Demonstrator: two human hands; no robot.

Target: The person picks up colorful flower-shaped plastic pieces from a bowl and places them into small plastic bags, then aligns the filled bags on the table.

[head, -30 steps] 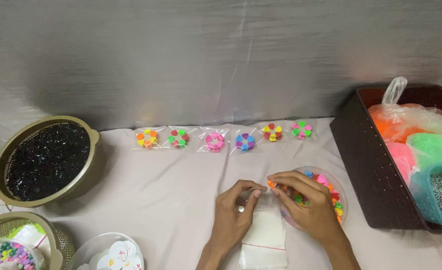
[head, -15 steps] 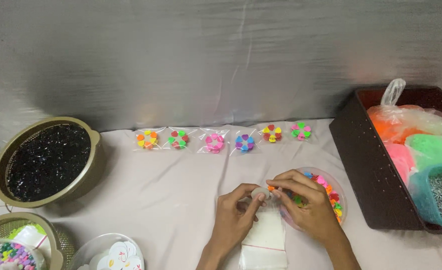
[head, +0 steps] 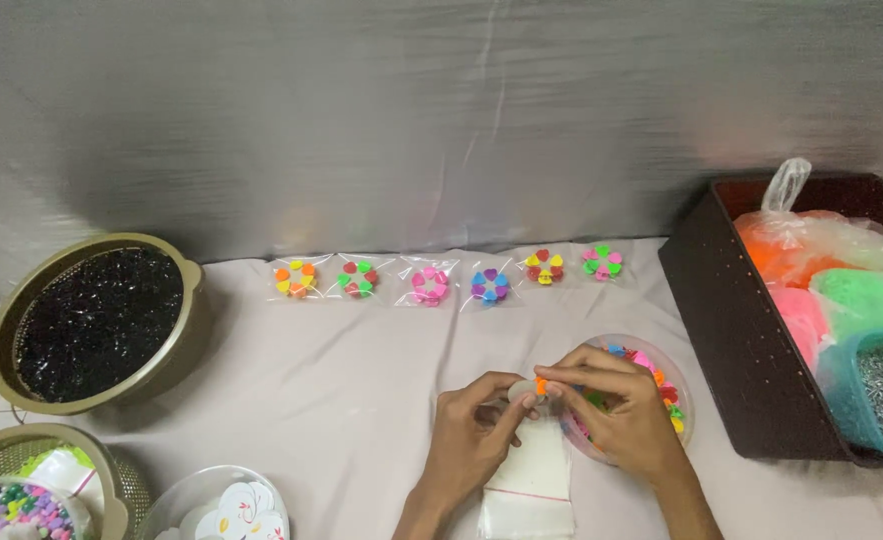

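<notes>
Clear plastic pouches (head: 528, 485) sit stacked at 6 o'clock, nearest the person, flat on the white cloth (head: 341, 370). Just above the stack both hands meet. Left hand (head: 473, 435) pinches a small pale round piece (head: 518, 389) between thumb and forefinger. Right hand (head: 616, 415) pinches a tiny orange clip (head: 540, 385) at its fingertips, touching that piece. Whether the clip is seated on it cannot be told; too small.

Risks, as judgement:
- Clip is tiny and held at fingertip only. A slip drops it onto the pouch stack or the cloth, where it could roll.
- Right wrist hangs over the clear bowl of mixed coloured clips (head: 673, 400) at 4 o'clock. A jerk there could tip it and scatter the lot.
- Pouches are slick and loose; a forearm nudge could fan the stack.

Farther out: lidded tub with flower cutouts (head: 223, 505) and a basket of beads (head: 16, 500) at 8 o'clock, well apart. Tan colander of black pieces (head: 96, 320) at 9 o'clock. Dark crate (head: 721, 330) with bagged stock at 3 o'clock. Six bagged clip rings (head: 429, 283) line the far edge at 12 o'clock, clear of both hands.
</notes>
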